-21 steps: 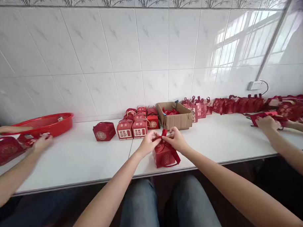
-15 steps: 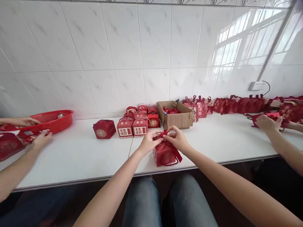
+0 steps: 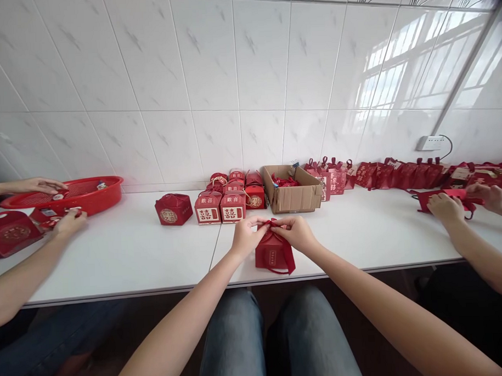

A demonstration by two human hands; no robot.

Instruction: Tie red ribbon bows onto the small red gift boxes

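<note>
Fingers (image 3: pixel 255 227) of left hand (image 3: pixel 245 236) pinched shut on ribbon (image 3: pixel 272 224). Right hand (image 3: pixel 297 234) fingers also closed on it, and both hands meet atop one red box (image 3: pixel 272 254). Box sits upright near front edge of table (image 3: pixel 125 258), centre, ribbon tail hanging down its right side. Behind: tied boxes (image 3: pixel 221 210), three in front row, more behind, count unclear. One carton (image 3: pixel 293 196). One basket (image 3: pixel 90 194) far left. Four co-worker hands: two left (image 3: pixel 69 223), two right (image 3: pixel 445 207).

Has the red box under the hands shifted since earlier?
No. The red box still sits before the cardboard box, right of the table seam.
</note>
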